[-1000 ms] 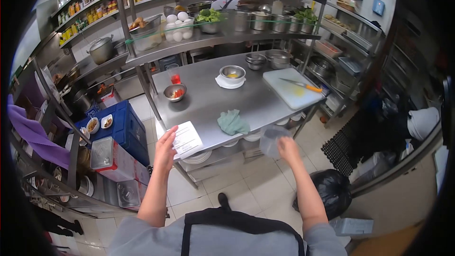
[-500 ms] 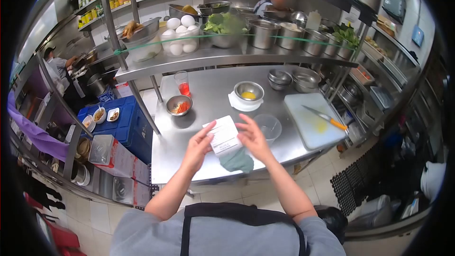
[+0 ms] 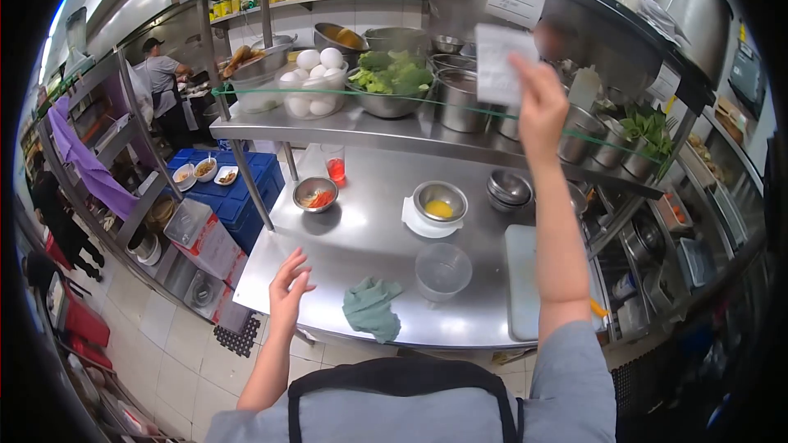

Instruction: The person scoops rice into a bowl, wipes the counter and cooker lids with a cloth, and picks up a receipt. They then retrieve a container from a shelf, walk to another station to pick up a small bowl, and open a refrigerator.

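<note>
A white paper slip [image 3: 499,61] is pinched in my right hand [image 3: 542,102], raised in front of the pots on the upper shelf. My left hand [image 3: 289,289], fingers spread and empty, hovers over the steel table's left front part. To its right a crumpled green cloth [image 3: 372,309] lies near the front edge, beside a clear plastic bowl [image 3: 443,271]. Farther back, a steel bowl with yellow liquid [image 3: 439,207] rests on a white scale [image 3: 433,226]. A bowl of shredded orange and white food [image 3: 316,195] stands near a glass of red liquid [image 3: 336,168].
The shelf [image 3: 353,133] crosses above the table, with eggs [image 3: 316,86], greens [image 3: 392,74] and metal pots [image 3: 462,115]. A cutting board [image 3: 522,279] lies partly behind my right arm. One person [image 3: 164,82] stands at the back left, another behind the shelf.
My right hand has lifted the paper slip up to shelf height. My left hand has let go of the slip's side and moved left and down. The view has shifted.
</note>
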Action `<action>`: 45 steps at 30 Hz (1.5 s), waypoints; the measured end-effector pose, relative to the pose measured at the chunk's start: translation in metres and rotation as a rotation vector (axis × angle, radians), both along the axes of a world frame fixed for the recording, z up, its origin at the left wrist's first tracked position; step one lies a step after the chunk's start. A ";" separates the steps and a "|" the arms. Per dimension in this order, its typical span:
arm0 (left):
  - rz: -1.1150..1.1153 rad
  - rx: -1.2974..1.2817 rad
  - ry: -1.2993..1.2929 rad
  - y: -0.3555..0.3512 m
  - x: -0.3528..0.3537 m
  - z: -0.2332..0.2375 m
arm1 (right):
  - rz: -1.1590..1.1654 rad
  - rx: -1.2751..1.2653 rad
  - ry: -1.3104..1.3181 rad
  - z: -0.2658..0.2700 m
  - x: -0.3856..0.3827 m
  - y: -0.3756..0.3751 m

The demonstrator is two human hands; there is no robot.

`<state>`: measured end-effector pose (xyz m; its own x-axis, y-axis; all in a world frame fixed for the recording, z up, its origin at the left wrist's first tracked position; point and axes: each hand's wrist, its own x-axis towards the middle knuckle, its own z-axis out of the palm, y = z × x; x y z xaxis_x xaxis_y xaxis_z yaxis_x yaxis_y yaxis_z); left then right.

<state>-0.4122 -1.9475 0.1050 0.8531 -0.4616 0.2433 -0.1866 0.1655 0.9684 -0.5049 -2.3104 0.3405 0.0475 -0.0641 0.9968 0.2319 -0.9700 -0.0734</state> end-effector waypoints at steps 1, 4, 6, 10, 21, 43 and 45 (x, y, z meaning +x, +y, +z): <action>0.075 0.015 0.039 0.004 -0.008 -0.005 | 0.005 0.031 -0.019 0.015 0.003 -0.023; 0.219 -0.002 0.111 0.017 -0.030 -0.019 | 0.325 0.332 -0.041 0.045 0.015 -0.076; 0.283 -0.008 0.129 0.021 -0.043 -0.022 | 0.313 0.403 0.019 0.062 0.018 -0.097; 0.376 -0.036 0.157 0.025 -0.065 -0.020 | 0.330 0.414 0.053 0.090 0.020 -0.102; 0.370 0.195 0.067 0.042 -0.101 -0.022 | 0.661 0.437 -0.254 -0.044 0.017 0.008; 0.713 1.080 -0.521 0.334 -0.132 -0.053 | 1.623 -0.673 1.571 -0.361 0.037 0.824; 0.899 0.978 -0.683 0.382 -0.136 -0.065 | 1.823 -0.330 1.874 -0.351 0.031 0.868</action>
<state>-0.5486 -1.5657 0.0399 0.7854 -0.0687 0.6151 -0.3223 -0.8938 0.3117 -0.4744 -1.4424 -0.0104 0.1740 0.9831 -0.0566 0.2780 -0.1042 -0.9549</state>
